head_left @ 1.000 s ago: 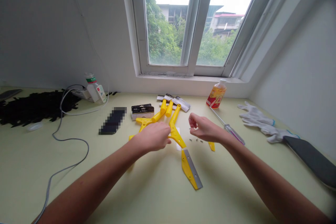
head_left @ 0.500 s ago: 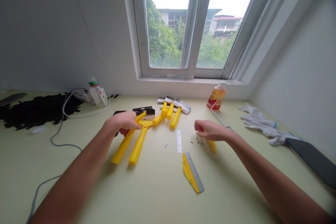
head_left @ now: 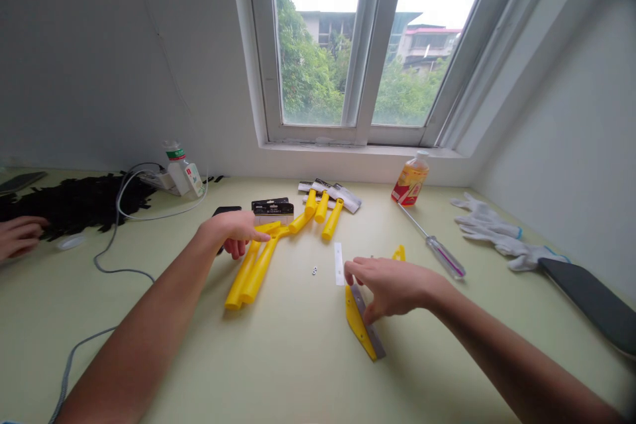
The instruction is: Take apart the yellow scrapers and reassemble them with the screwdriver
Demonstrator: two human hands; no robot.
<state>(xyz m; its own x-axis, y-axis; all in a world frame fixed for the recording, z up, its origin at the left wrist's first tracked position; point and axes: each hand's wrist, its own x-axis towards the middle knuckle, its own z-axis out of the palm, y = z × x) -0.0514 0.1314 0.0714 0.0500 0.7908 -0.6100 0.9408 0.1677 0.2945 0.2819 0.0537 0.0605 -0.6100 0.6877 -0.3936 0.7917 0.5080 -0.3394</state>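
Note:
My left hand [head_left: 237, 233] is open beside two yellow scraper handles [head_left: 258, 271], its index finger stretched out at their forked upper ends. The handles lie side by side on the table. My right hand [head_left: 390, 283] hovers over a yellow scraper head with a grey metal blade [head_left: 366, 328], thumb and fingers apart, not closed on it. A thin white strip with holes [head_left: 338, 264] lies just past its fingertips. Behind the hand a small yellow part [head_left: 399, 254] shows partly. Two small nuts [head_left: 314, 271] lie between my hands.
More yellow handles [head_left: 330, 220] lie by packaged blades [head_left: 348, 197] near the window. A screwdriver [head_left: 444, 257] leans against an orange bottle [head_left: 410, 179]. White gloves [head_left: 489, 225] are at right. Another person's hand [head_left: 20, 236] rests at far left near black strips [head_left: 94, 202].
My left hand has let go of a handle, which now lies against the other. My right hand has moved left and nearer, over the blade. Another person's hand has appeared at the left.

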